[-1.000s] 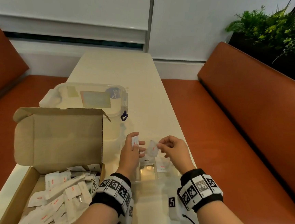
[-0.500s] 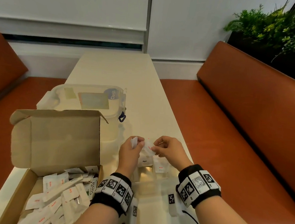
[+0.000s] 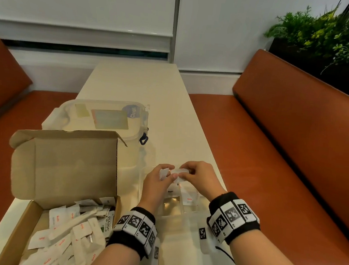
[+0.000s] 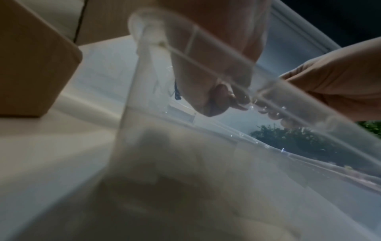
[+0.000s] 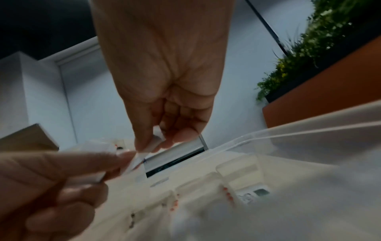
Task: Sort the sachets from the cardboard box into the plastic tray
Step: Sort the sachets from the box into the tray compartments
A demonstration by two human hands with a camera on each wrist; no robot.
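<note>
Orange padded benches [image 3: 294, 147] flank the long cream table [image 3: 140, 82]; on it an open brown cardboard box [image 3: 61, 164] of white paper sachets [image 3: 72, 229] sits left of the clear plastic tray [image 3: 191, 214]. Above that tray the left hand [image 3: 158, 186] grips spare sachets while the right hand [image 3: 199, 176] pinches one small white sachet [image 3: 179, 172], probably drawing it off to drop into a compartment

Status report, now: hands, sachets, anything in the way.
Left hand and right hand pinch sachets over the plastic tray. Cardboard box holds many more. Nothing seen in the way.
</note>
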